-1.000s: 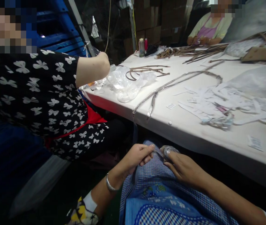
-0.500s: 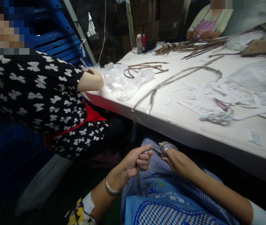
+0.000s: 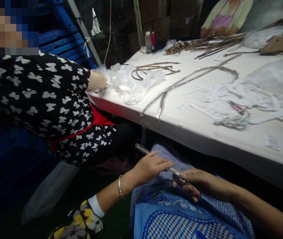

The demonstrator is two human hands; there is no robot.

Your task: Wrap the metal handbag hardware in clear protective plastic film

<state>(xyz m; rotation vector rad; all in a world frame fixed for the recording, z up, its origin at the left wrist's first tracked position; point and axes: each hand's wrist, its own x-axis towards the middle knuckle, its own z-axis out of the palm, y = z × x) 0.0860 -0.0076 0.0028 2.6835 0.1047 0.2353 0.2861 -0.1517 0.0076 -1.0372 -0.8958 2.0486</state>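
Note:
A thin belt (image 3: 174, 171) in shiny clear wrap stretches across my lap, over a blue checked apron (image 3: 171, 219). My left hand (image 3: 152, 166) lies over it from above, fingers fairly straight and pressed onto it; one belt end sticks out past the knuckles to the upper left. The other part rests in my right hand (image 3: 193, 181), thumb on top and fingers curled beneath. Something dark with a metallic glint shows at that grip, too blurred to make out. At the table edge above lies another wrapped belt (image 3: 162, 94), its ends hanging over.
Paper strips and tags (image 3: 233, 99) lie on the white table (image 3: 206, 132), with pink-handled snips (image 3: 237, 107) among them. Clear plastic bags (image 3: 134, 89) and brown belts (image 3: 153, 66) are farther left. A person in a bow-print top (image 3: 49, 96) sits close on my left; another person (image 3: 223, 20) sits across.
My left hand has gone from a fist around the belt to flatter fingers over it. My right hand has turned and lowered, and the bundled belt is now straighter, one end pointing up left.

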